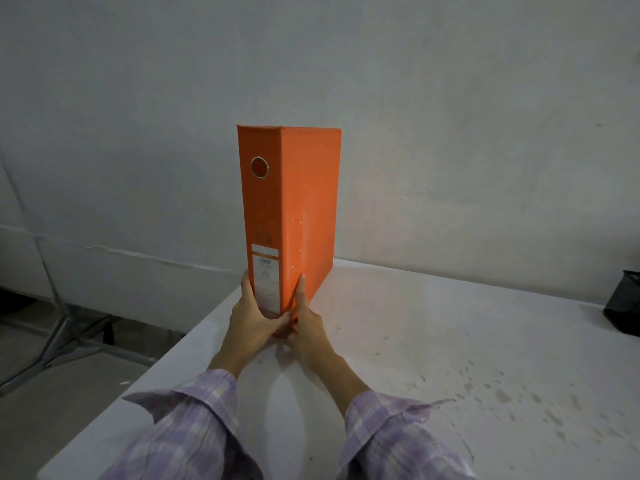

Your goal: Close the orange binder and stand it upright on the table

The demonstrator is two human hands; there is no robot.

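The orange binder (pixel 294 209) is closed and stands upright on the white table (pixel 433 341), near its far left corner. Its spine faces me, with a metal-rimmed finger hole near the top and a white label low down. My left hand (pixel 254 315) grips the bottom of the spine from the left, thumb across the front. My right hand (pixel 306 322) holds the lower right cover, fingers pointing up along it. The binder's bottom edge is hidden behind my hands.
A black mesh container (pixel 623 303) sits at the table's right edge. The table's left edge (pixel 166 362) drops to the floor, where a grey metal stand (pixel 62 327) spreads its legs. A white wall rises close behind the table. Dark stains speckle the tabletop at right.
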